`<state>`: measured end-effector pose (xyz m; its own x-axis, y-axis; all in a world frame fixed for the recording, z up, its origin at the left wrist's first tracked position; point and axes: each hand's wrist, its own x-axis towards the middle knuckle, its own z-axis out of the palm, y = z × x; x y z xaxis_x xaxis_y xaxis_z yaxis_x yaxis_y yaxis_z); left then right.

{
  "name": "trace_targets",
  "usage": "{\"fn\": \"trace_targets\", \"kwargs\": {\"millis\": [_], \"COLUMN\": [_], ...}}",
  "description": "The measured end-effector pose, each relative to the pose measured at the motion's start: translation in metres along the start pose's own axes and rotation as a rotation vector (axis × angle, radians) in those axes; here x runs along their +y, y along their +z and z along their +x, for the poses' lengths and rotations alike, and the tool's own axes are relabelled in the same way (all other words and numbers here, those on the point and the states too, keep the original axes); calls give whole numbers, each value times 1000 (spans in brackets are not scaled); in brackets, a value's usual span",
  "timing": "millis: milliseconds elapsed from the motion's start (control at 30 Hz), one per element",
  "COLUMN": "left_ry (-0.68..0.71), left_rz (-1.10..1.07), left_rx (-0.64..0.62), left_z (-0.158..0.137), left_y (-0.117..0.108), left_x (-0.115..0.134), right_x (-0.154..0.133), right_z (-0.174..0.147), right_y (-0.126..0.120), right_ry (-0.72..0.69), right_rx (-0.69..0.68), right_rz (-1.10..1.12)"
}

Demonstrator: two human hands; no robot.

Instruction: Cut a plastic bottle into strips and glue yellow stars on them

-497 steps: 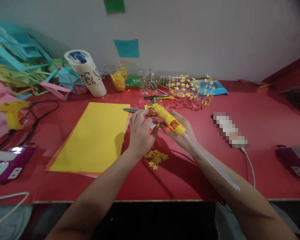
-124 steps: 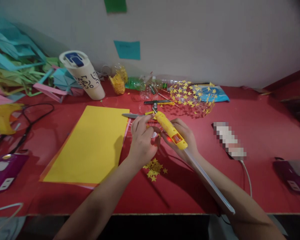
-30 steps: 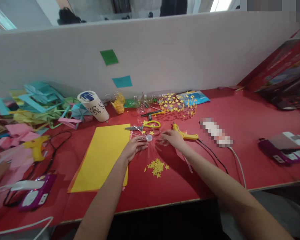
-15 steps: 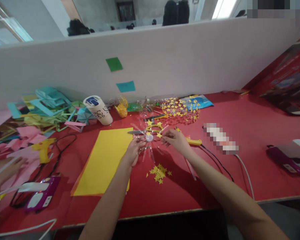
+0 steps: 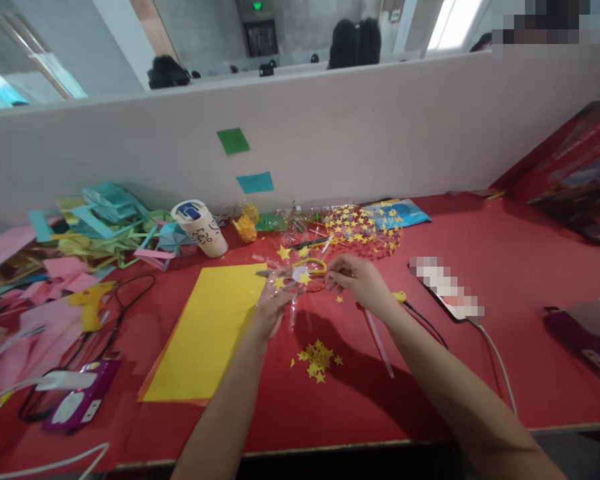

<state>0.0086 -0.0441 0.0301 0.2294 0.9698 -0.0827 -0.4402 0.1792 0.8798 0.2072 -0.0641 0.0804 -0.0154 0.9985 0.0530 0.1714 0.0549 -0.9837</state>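
Note:
My left hand [image 5: 275, 303] is closed on a clear plastic piece cut into radiating strips [image 5: 293, 313], with a whitish round centre. Several yellow paper stars [image 5: 283, 253] sit on its strips. My right hand [image 5: 347, 273] is at the right side of this piece, fingertips pinched together; what lies between them is too small to make out. One small star [image 5: 339, 299] shows just below those fingers. Behind the piece lie yellow-handled scissors [image 5: 316, 265], partly covered by it. Nearer me is a loose pile of yellow stars [image 5: 318, 358] on the red table.
Yellow paper sheets [image 5: 205, 333] lie left of my hands. Farther left are a yellow glue gun [image 5: 93, 303], a purple power strip [image 5: 83, 395] and folded coloured paper [image 5: 105, 213]. A white cup [image 5: 200, 230] and a star-covered clear piece [image 5: 353, 223] stand behind; a phone [image 5: 447, 290] lies right.
The strip piece has turned and tilted in my left hand, its stars shifting left. My right hand has moved slightly away from the centre. The camera view has tipped up a little.

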Motion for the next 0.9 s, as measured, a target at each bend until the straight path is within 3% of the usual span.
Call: {"fn": "trace_targets", "kwargs": {"millis": [267, 433, 500, 667, 900], "left_ry": [25, 19, 33, 9, -72], "left_rz": [140, 98, 64, 35, 21], "left_rx": [63, 42, 43, 60, 23], "left_z": [4, 4, 3, 3, 1], "left_y": [4, -5, -8, -8, -11], "left_x": [-16, -15, -16, -18, -22], "right_x": [-6, -31, -45, -63, -47], "right_z": [-15, -16, -18, -27, -22], "right_y": [12, -3, -9, -1, 17], "right_ry": [-35, -54, -86, -294, -672], "right_rx": [-51, -122, -54, 96, 14], "right_rz": [-229, -427, -411, -357, -604]}}
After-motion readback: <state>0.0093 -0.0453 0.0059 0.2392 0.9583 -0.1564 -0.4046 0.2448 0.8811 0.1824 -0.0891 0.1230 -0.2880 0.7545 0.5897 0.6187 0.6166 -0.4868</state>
